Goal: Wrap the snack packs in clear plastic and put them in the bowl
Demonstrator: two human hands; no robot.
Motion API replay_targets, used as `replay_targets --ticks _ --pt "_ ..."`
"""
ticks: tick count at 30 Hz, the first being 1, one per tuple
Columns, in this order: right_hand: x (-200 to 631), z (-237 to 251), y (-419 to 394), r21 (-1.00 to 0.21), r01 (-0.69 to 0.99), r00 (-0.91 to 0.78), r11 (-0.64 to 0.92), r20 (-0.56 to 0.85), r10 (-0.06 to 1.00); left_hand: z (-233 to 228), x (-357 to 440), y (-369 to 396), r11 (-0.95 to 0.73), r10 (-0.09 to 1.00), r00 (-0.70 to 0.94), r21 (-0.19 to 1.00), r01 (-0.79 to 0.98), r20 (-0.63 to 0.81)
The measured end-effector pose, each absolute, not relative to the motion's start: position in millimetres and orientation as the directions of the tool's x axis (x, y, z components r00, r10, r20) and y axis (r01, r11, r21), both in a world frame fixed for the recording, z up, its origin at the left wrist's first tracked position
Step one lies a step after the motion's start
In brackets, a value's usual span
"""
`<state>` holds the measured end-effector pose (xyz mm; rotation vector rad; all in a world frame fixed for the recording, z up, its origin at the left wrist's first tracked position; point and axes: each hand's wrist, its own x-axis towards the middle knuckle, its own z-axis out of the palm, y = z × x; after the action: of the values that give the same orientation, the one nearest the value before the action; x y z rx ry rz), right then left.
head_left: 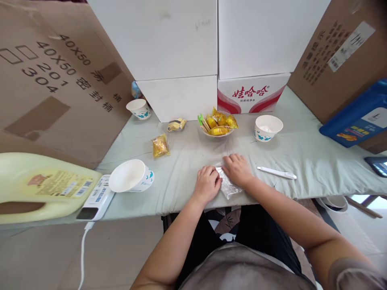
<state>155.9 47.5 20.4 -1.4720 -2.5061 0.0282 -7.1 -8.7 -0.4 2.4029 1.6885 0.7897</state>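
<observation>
Both hands are on a crinkled clear plastic bag [228,186] lying on the cloth near the front edge. My left hand [207,182] holds its left side with curled fingers. Against the upper right part of the bag, my right hand [238,170] presses with bent fingers. What the bag contains, if anything, I cannot make out. To the right of my right hand lies a slim white pen-like tool [276,172]. Beyond the hands stands a bowl [218,134] of yellow-wrapped packets [219,130] and thin sticks with a green end [203,121].
Paper bowls stand at left [130,177], back left [139,109] and right [267,128]. A yellow packet [160,146] and a small yellow-and-black item [177,124] lie left. White boxes [178,98] wall the back; a power strip [96,199], yellow jug [51,183] and blue bottle [359,117] flank.
</observation>
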Motion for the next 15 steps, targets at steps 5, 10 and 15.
replay_targets --ticks 5,10,15 --pt "173.9 27.0 17.6 -0.037 0.817 -0.518 0.576 0.393 0.76 -4.9 -8.9 -11.2 -0.363 0.915 0.246 0.389 0.846 0.319" --pt "190.7 -12.2 -64.6 -0.022 0.578 -0.785 0.816 0.257 0.563 -3.2 -8.1 -12.2 -0.389 0.907 0.298 0.319 0.864 0.297" --pt "211.6 -14.1 -82.2 -0.105 0.624 -0.722 0.775 0.303 0.622 -2.7 -5.7 -13.1 -0.437 0.886 0.361 0.268 0.859 0.29"
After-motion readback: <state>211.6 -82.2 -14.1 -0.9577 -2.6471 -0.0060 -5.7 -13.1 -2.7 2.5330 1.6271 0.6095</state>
